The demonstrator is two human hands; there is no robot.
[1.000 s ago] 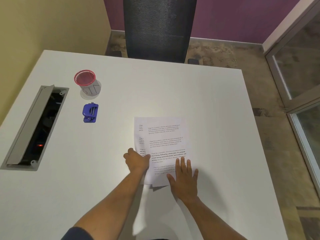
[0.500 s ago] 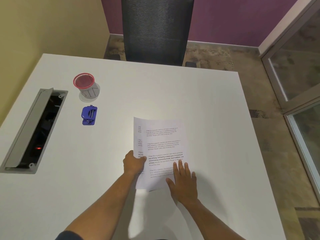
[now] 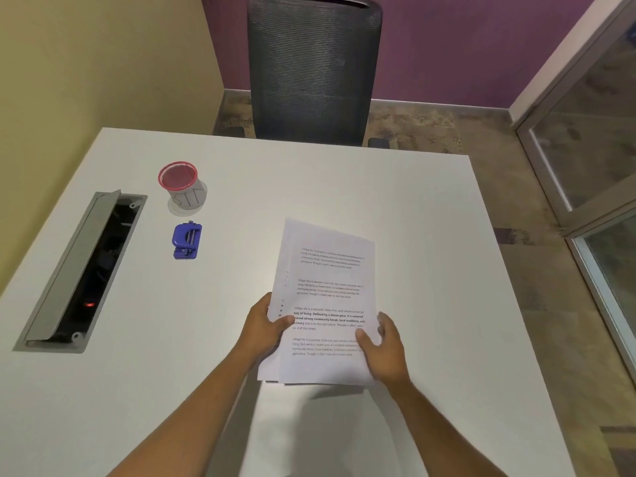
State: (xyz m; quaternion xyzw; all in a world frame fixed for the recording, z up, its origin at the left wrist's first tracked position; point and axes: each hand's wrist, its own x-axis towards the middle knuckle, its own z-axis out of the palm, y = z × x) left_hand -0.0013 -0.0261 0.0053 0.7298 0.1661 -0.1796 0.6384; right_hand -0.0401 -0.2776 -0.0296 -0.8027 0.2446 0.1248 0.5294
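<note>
A thin stack of printed white sheets [image 3: 323, 290] is lifted off the white table [image 3: 413, 235], tilted toward me. My left hand [image 3: 263, 330] grips its left edge, thumb on the top page. My right hand [image 3: 383, 349] holds the right edge lower down, thumb pressing on the text. The sheets are slightly fanned at the left and bottom edges. A small blue hole punch [image 3: 187, 241] lies on the table to the left, apart from both hands.
A mesh pen cup with a red rim [image 3: 182, 185] stands behind the punch. An open grey cable hatch [image 3: 79, 270] is set into the table's left side. A dark mesh office chair [image 3: 313, 70] stands at the far edge. Glass door at right.
The sheets lay flat on the table under my flat right hand; now both hands grip them at the sides and have raised them off the table.
</note>
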